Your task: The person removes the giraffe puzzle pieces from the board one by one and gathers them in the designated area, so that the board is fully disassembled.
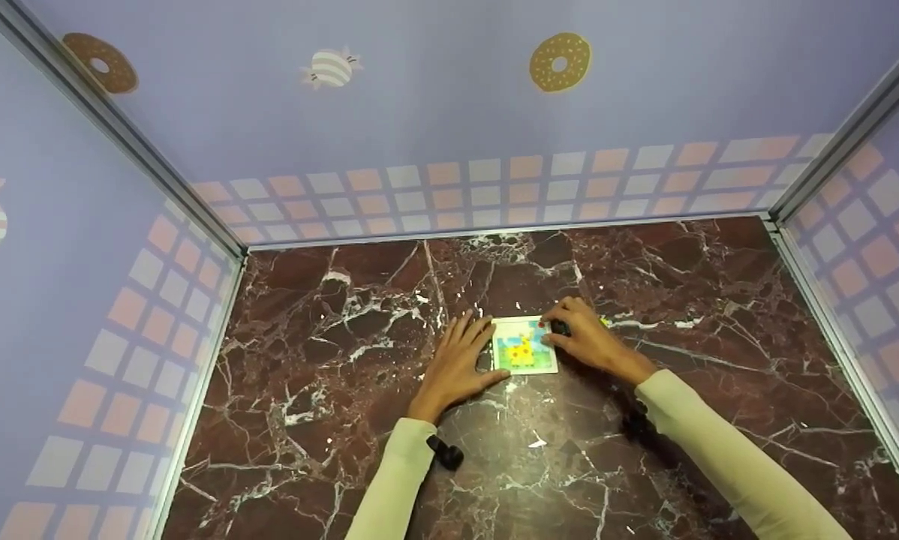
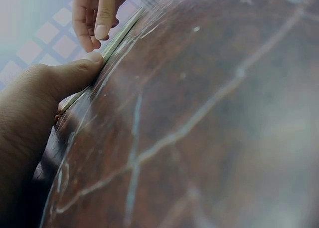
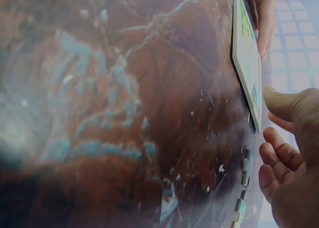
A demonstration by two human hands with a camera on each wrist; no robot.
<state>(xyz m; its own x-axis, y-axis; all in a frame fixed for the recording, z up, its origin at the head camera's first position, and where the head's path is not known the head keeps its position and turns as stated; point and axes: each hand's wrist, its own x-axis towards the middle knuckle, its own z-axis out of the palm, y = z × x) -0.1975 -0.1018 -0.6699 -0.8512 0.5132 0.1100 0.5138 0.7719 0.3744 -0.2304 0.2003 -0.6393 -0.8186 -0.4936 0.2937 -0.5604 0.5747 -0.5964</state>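
A small flat picture board (image 1: pixel 524 366) with a yellow giraffe on green and blue lies on the dark marbled table. My left hand (image 1: pixel 457 364) rests along its left side with extended fingers, the thumb (image 2: pixel 89 68) touching the near left corner. At the upper right corner, my right hand (image 1: pixel 581 330) has its fingertips on or just over the board. Its thumb (image 3: pixel 281 103) meets the picture side while the other fingers bend loosely. No separate thing shows between its fingertips, though the index fingertip is partly hidden in the right wrist view.
Several small thin pieces (image 3: pixel 240 210) lie on the table beside the right hand. The marbled tabletop (image 1: pixel 329 450) meets lilac walls (image 1: pixel 434 112) at the back and both sides, with metal rails (image 1: pixel 855 345) along the edges. A dark wrist device (image 1: pixel 446 453) sits at the left cuff.
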